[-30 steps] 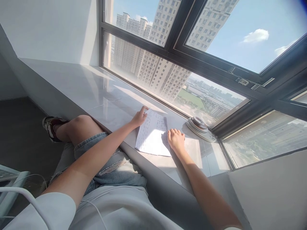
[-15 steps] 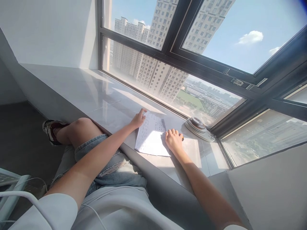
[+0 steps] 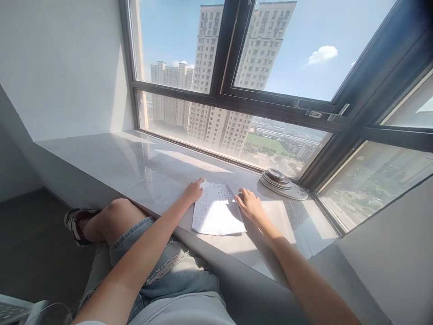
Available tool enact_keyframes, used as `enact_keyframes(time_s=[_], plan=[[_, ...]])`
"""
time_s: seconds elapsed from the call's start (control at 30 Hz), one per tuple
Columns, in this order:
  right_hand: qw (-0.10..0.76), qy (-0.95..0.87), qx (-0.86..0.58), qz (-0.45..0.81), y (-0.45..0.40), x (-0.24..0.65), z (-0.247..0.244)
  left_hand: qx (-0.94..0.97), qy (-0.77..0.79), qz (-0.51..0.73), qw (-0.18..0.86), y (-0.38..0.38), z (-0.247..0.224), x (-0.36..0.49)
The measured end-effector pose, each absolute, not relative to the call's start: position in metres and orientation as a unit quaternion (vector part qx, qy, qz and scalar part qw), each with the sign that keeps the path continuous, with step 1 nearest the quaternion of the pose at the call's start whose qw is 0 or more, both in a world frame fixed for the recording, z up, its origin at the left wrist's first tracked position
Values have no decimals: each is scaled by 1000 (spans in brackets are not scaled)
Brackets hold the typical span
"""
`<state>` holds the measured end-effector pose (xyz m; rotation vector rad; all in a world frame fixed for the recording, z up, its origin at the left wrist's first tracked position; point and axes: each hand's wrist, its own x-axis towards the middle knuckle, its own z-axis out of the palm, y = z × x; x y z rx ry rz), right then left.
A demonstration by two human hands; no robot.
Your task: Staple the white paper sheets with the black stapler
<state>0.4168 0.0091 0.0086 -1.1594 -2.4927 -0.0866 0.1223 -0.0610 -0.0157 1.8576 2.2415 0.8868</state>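
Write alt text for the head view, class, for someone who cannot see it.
A person's left hand touches written paper on a sunlit sill; the right hand holds a small dark object. Stacked plates sit at right by the window, with tower blocks outside.

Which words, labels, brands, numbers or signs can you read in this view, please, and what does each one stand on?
None can be read for certain.
Sheets of paper between the hands: rows of small dark marks, too small and blurred to read.
Stack of plates by the window: no lettering that can be made out.
Shoe: a dark and light pattern, no legible brand.
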Motion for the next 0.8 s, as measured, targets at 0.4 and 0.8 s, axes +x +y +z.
enact_keyframes(time_s=[0.4,0.8], plan=[[231,-874,-427,-14,21,432,18,646,755,109,-36,-68,-11,132],[295,-918,-258,66,-48,384,13,695,704,144,-11,-76,-11,141]])
